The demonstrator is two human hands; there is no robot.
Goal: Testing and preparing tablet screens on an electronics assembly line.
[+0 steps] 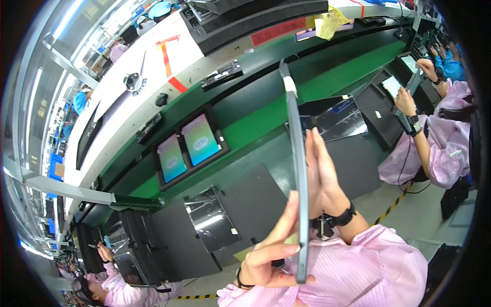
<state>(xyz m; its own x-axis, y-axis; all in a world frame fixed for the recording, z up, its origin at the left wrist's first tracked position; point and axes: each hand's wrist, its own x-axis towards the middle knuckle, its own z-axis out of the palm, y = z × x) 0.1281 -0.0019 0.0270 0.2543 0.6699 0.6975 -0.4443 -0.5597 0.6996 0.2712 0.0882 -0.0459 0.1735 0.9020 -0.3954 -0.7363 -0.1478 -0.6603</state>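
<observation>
Tablet face edge-on, unreadable
</observation>
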